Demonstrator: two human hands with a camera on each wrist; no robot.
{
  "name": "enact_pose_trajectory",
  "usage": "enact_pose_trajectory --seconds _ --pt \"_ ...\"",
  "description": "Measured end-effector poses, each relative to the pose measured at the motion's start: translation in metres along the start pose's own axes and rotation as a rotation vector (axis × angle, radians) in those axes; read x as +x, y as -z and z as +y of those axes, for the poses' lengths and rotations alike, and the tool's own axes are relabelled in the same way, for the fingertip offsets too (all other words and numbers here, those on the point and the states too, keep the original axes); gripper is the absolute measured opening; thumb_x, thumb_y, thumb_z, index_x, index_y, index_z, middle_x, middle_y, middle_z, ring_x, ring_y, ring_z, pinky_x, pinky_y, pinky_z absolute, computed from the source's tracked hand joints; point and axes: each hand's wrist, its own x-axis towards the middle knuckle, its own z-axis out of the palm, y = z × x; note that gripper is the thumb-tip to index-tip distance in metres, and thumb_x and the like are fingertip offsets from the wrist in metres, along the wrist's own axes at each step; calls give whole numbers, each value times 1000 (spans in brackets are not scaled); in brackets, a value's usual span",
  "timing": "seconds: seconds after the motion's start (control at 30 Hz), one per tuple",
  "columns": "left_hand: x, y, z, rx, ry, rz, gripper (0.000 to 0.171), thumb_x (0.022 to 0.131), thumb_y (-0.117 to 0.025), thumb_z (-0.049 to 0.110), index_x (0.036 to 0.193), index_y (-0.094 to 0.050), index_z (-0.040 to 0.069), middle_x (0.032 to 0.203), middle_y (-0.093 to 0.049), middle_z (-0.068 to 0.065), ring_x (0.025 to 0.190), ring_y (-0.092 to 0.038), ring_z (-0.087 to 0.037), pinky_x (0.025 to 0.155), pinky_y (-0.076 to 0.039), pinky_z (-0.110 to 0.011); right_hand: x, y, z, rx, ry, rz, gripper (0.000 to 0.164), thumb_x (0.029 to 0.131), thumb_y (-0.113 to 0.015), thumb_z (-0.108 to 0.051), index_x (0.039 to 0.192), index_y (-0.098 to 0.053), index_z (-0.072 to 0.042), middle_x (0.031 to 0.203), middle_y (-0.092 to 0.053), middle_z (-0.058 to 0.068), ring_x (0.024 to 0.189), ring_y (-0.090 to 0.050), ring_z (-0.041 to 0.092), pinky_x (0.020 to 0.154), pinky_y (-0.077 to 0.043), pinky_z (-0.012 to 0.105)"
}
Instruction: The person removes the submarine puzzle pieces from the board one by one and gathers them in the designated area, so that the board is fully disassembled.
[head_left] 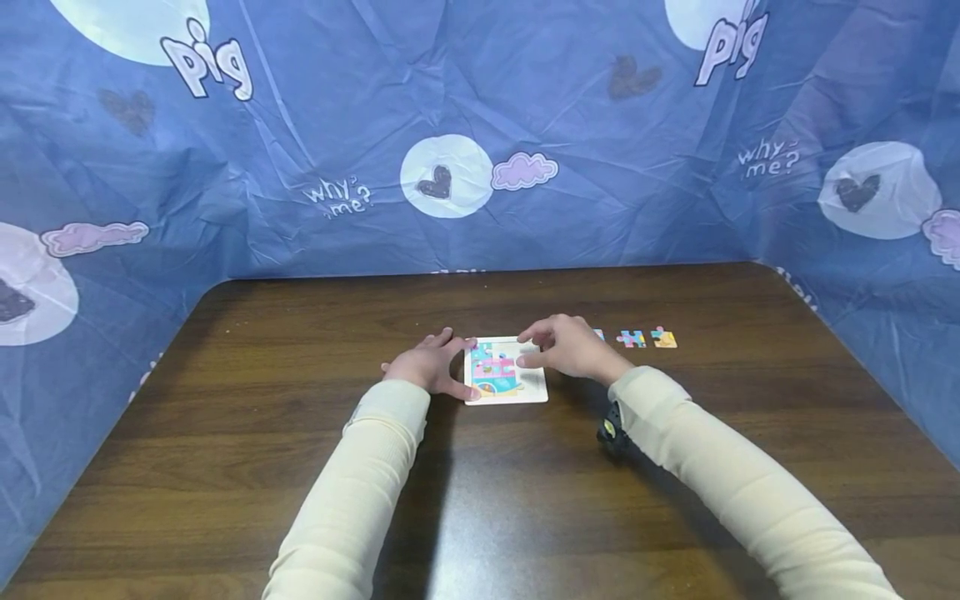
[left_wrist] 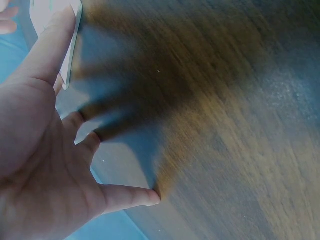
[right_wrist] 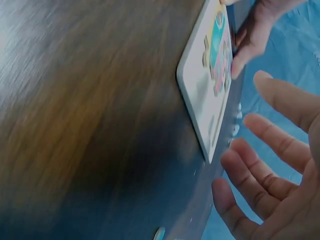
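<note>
A white-rimmed jigsaw tray (head_left: pixel 534 390) lies flat on the brown table, its left part filled with pink, blue and yellow puzzle pieces (head_left: pixel 497 367). My left hand (head_left: pixel 420 365) is spread at its left side, thumb on the near corner and index finger at the far one. In the left wrist view that thumb lies straight over the tray edge (left_wrist: pixel 75 40). My right hand (head_left: pixel 573 346) hovers over the tray's bare right part. Its fingers look loosely bent with nothing between them in the right wrist view, where the tray (right_wrist: pixel 200 95) stands beside them.
Right of the tray, a blue and pink loose piece (head_left: pixel 632 339) and a yellowish one (head_left: pixel 663 337) lie in a row. Another piece (head_left: pixel 599 334) peeks out behind my right hand. Blue printed cloth (head_left: pixel 360 242) hangs along the table's back and sides.
</note>
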Motion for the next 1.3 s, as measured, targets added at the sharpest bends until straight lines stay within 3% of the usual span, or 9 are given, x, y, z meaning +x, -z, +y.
enact_pose_trajectory --seconds 0.23,0.47,0.6,1.03,1.3 --pt "-3 1 0 -11 -5 -7 89 89 -77 45 162 -27 29 171 -9 -7 156 -9 -29 104 -22 -83 7 -14 -14 -98 -17 12 35 86 -82 -23 117 -77 -8 109 -73 8 94 -62 23 81 -52 39" --pt "-3 1 0 -11 -14 -8 89 90 -76 46 162 -27 30 171 -8 -6 156 -8 -29 102 -22 -84 7 -22 -21 -232 -39 -4 37 84 -85 -29 116 -78 -10 117 -69 9 111 -62 28 93 -52 46" --pt "-4 1 1 -1 -8 -6 89 90 -76 47 162 -27 30 171 -8 -6 156 -8 -29 102 -23 -83 7 -24 -23 -273 -23 1 33 84 -85 -29 112 -80 -12 110 -65 7 104 -61 26 90 -52 45" --pt "-5 1 3 42 -7 8 91 89 -75 51 162 -25 31 171 -9 -6 156 -10 -28 101 -27 -82 8 -28 -25 -275 -45 29 32 83 -87 -27 108 -75 -11 110 -62 7 96 -60 24 86 -53 44" --pt "-7 1 1 52 -23 23 89 89 -76 49 162 -27 30 171 -11 -7 156 -12 -30 99 -29 -82 6 -30 -22 -261 25 76 34 81 -88 -27 107 -71 -12 112 -61 6 100 -60 23 88 -54 44"
